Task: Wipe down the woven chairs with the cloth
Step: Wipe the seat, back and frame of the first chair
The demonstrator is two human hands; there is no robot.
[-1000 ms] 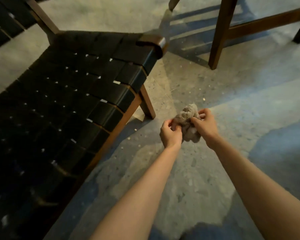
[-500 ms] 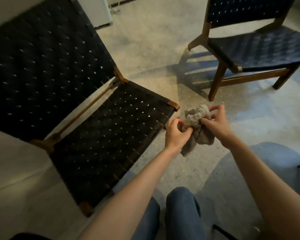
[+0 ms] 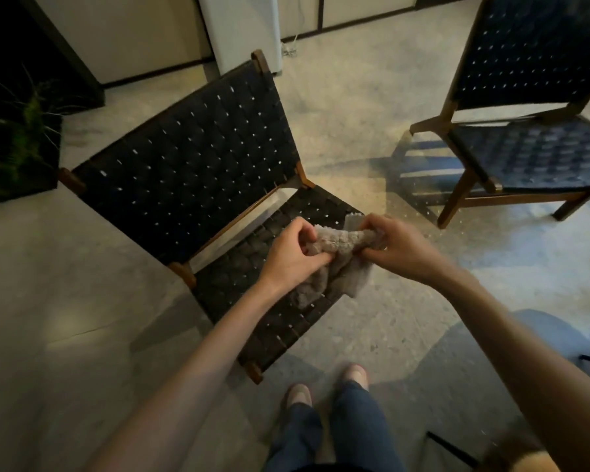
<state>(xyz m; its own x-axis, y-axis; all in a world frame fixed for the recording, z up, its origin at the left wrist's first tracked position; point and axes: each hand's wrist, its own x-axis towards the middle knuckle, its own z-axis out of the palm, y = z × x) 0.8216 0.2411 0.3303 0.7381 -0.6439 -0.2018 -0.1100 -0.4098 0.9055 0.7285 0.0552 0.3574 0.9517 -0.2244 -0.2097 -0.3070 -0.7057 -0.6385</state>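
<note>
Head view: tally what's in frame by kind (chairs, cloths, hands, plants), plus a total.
woven chairs: 2 (near chair, far chair)
cloth: 1
hands: 2 (left hand, right hand)
plant: 1
total: 6

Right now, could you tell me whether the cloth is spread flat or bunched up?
Bunched up: both the left hand and right hand grip the crumpled cloth.

Both hands hold grey cloth (image 3: 338, 253) above near woven chair (image 3: 198, 172) seat: left hand (image 3: 292, 255) grips one end, right hand (image 3: 397, 247) pinches the other. Second woven chair (image 3: 532, 144) stands right, well apart. Plant (image 3: 17, 137) far left on floor (image 3: 65, 274).
</note>
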